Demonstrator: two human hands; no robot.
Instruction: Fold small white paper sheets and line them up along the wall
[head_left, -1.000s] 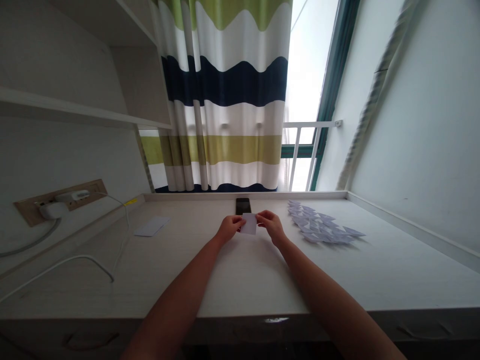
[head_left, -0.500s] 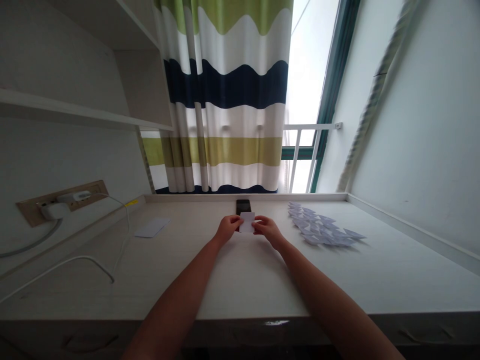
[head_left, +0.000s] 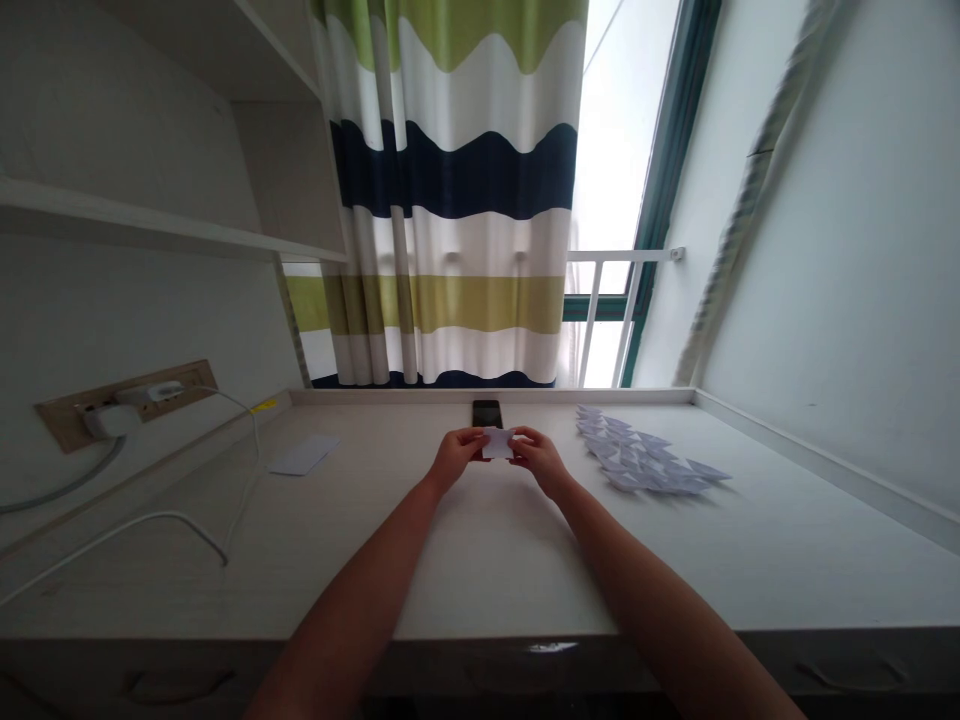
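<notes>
A small piece of white paper (head_left: 498,444) is held up between my two hands, above the middle of the white desk (head_left: 480,560). My left hand (head_left: 455,455) pinches its left edge, and my right hand (head_left: 537,459) grips the right edge. Just behind the paper lies a dark phone (head_left: 487,412), its lower part hidden by the paper and fingers. To the right of my right hand sits a cluster of several folded white paper triangles (head_left: 645,455). Flat sheets of white paper (head_left: 304,455) lie to the left.
White cables (head_left: 180,516) run over the desk's left side from chargers in a wall socket (head_left: 127,400). A raised ledge (head_left: 420,396) borders the back, below a striped curtain (head_left: 480,170). Shelves (head_left: 172,225) overhang at upper left.
The paper in my hands has become shorter in height and appears folded or tilted. My hands have barely moved, and the other things stay where they were.
</notes>
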